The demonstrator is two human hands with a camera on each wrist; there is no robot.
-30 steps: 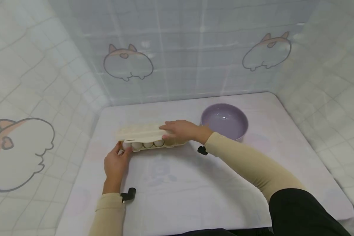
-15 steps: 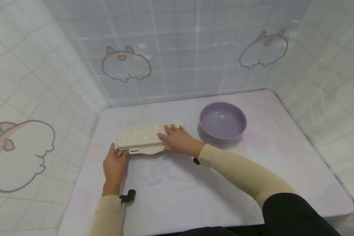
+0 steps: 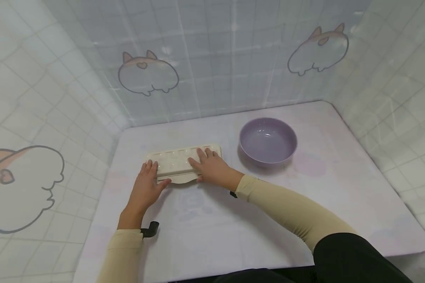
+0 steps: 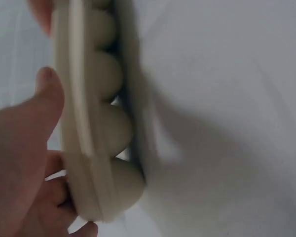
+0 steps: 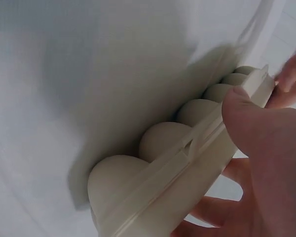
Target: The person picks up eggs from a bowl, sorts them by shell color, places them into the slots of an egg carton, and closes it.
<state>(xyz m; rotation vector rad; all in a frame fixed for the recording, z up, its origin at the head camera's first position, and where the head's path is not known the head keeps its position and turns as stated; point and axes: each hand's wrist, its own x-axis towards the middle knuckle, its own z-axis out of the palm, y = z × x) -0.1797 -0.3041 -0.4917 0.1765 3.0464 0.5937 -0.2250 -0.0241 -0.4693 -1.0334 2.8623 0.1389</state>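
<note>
A cream egg box (image 3: 175, 160) lies on the table with its lid down. The front flap (image 3: 182, 178) hangs along its near edge. My left hand (image 3: 149, 189) rests on the box's left end, fingers on the lid and thumb at the flap. On the right part of the lid my right hand (image 3: 212, 169) lies with fingers spread and its thumb by the front edge. Both wrist views show a row of rounded cups (image 4: 108, 126) below the rim, and the right hand's thumb (image 5: 237, 106) against the front edge. The eggs are hidden inside.
A purple bowl (image 3: 268, 140) stands to the right of the box, near the right forearm. The table (image 3: 340, 188) has a pale cloth. Tile-patterned sheets (image 3: 212, 70) rise behind it and on both sides.
The lid came down over the white eggs and the flap dropped at the front. My left hand moved from the front left corner up onto the lid. My right hand stayed on the lid.
</note>
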